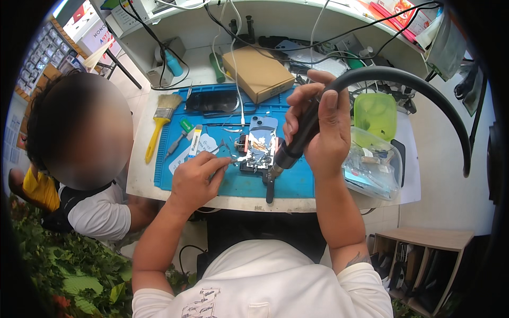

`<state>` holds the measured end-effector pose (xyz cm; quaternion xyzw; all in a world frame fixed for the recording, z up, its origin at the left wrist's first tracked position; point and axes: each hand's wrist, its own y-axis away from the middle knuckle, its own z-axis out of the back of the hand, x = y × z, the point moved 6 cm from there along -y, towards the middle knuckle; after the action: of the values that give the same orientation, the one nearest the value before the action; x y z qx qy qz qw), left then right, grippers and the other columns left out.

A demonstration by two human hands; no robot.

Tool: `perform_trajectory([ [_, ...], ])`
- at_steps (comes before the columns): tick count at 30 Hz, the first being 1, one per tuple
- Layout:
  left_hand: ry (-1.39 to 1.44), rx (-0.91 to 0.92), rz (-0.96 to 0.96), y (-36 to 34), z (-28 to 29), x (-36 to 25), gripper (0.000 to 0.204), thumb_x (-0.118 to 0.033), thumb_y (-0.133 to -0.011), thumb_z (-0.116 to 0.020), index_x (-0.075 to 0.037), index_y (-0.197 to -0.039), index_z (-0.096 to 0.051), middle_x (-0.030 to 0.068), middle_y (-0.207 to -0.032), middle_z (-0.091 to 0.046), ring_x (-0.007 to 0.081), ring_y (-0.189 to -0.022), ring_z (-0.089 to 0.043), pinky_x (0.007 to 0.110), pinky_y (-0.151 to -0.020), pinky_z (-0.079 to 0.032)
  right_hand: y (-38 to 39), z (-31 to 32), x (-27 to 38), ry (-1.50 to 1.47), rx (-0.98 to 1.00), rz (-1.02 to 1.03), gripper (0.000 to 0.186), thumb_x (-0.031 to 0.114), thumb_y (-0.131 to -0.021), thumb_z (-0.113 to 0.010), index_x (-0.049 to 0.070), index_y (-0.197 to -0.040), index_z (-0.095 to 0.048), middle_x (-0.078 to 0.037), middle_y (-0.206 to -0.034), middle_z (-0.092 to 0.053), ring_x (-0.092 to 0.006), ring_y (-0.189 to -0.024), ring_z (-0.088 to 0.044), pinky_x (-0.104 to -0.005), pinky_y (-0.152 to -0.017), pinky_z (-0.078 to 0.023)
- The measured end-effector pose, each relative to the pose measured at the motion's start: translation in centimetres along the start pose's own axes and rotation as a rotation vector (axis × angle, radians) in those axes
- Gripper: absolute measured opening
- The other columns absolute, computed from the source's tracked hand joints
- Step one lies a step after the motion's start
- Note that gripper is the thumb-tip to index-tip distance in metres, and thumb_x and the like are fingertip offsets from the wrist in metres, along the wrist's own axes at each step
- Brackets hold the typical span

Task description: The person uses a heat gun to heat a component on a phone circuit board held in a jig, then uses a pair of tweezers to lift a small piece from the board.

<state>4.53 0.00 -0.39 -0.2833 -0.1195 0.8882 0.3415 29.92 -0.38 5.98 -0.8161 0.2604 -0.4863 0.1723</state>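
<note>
On the blue mat [238, 186], a phone [261, 142] is lying clamped while the left hand [194, 181] is pinching a slim tool [238, 159] and the right hand [327, 126] is gripping a black handle [303, 132], apparently for heated scraping, next requiring shallow strokes.

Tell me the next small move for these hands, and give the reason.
Probably nudge the small tool in the left hand gently under the broken back of the phone: its tip is at the phone's left edge, the lower back looks shattered, and the right hand aims the black hosed handpiece toward the phone's lower end.
</note>
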Motion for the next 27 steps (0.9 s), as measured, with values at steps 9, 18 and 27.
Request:
perform_trajectory([
  [9,-0.077,0.066,-0.020,-0.8,-0.1,-0.6,0.016,-0.007,-0.089,-0.081,-0.013,-0.104,-0.084,0.0052,-0.089,-0.073,0.0227,-0.061,-0.069,0.034,-0.058,-0.054,0.2,-0.4,1.1,-0.007,0.069,-0.030,0.047,0.038,-0.118,-0.045,0.001,-0.146,-0.045,-0.010,-0.103,-0.066,-0.0098,-0.066,-0.060,-0.0238,-0.053,-0.052],
  [18,-0.008,0.052,0.008,-0.9,-1.0,-0.2,0.017,-0.007,-0.090,-0.081,-0.013,-0.106,-0.084,0.0062,-0.090,-0.073,0.0214,-0.063,-0.070,0.032,-0.059,-0.055,0.3,-0.3,1.0,-0.018,0.076,-0.032,0.047,0.038,-0.117,-0.046,0.001,-0.146,-0.045,-0.010,-0.103,-0.066,-0.0092,-0.067,-0.060,-0.0236,-0.054,-0.052],
  [27,0.113,0.071,0.109,-0.6,-1.6,1.0,0.020,-0.004,-0.089,-0.082,-0.012,-0.107,-0.085,0.0073,-0.094,-0.075,0.0205,-0.072,-0.073,0.031,-0.063,-0.058,0.3,-0.2,0.9,-0.011,0.055,-0.035,0.047,0.038,-0.117,-0.046,0.000,-0.145,-0.045,-0.010,-0.103,-0.066,-0.0089,-0.067,-0.060,-0.0235,-0.054,-0.052],
])
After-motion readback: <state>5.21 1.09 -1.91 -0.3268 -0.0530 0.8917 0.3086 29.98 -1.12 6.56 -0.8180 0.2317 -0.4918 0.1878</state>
